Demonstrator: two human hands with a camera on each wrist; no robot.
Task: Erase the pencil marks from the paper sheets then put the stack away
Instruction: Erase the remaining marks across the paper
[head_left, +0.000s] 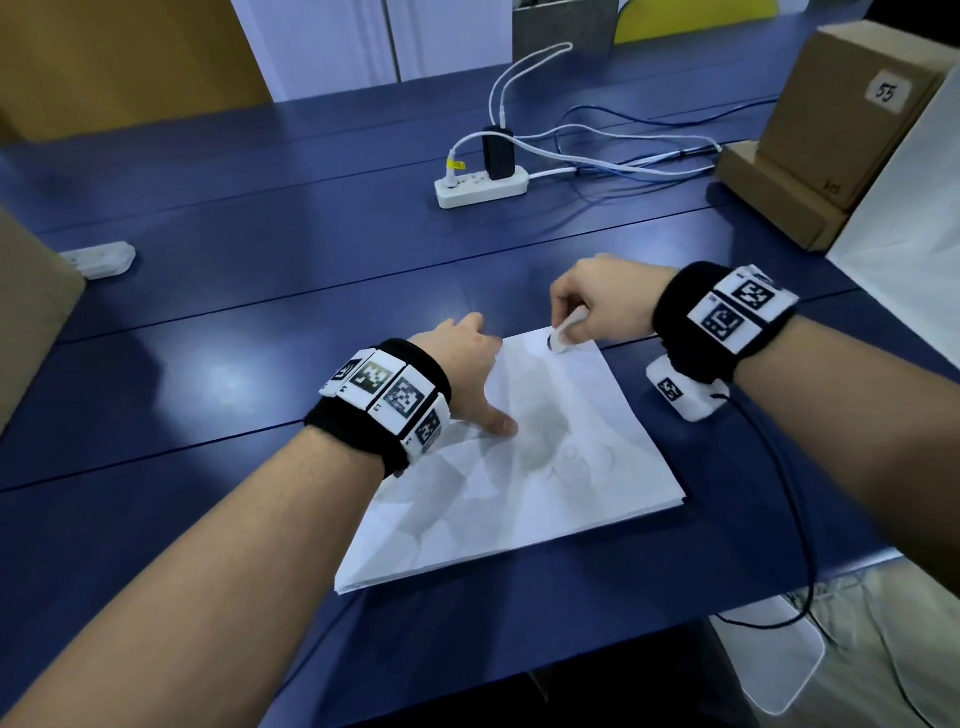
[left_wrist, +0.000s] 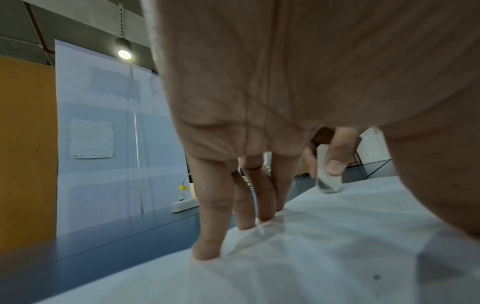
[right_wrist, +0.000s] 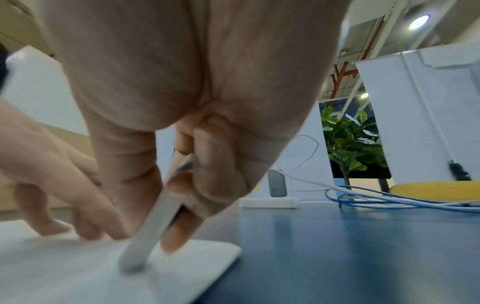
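Observation:
A stack of white paper sheets (head_left: 545, 483) lies on the blue table (head_left: 260, 312), its top sheet creased with faint grey marks. My left hand (head_left: 470, 374) presses straight fingers (left_wrist: 207, 236) down on the stack's far left part (left_wrist: 337, 236). My right hand (head_left: 597, 306) pinches a white eraser (head_left: 563, 338) between thumb and fingers. The eraser's grey-smudged tip (left_wrist: 328, 183) touches the paper at its far right corner. In the right wrist view the eraser (right_wrist: 148, 232) stands tilted on the sheet (right_wrist: 64, 267), with the left hand's fingers (right_wrist: 85, 218) just to its left.
A white power strip (head_left: 480, 189) with a black adapter and white and blue cables (head_left: 623, 161) sits at the back. Cardboard boxes (head_left: 831, 130) and a white bag (head_left: 914, 249) stand at the right, another box at the left edge. A small clear plastic object (head_left: 101, 260) lies far left.

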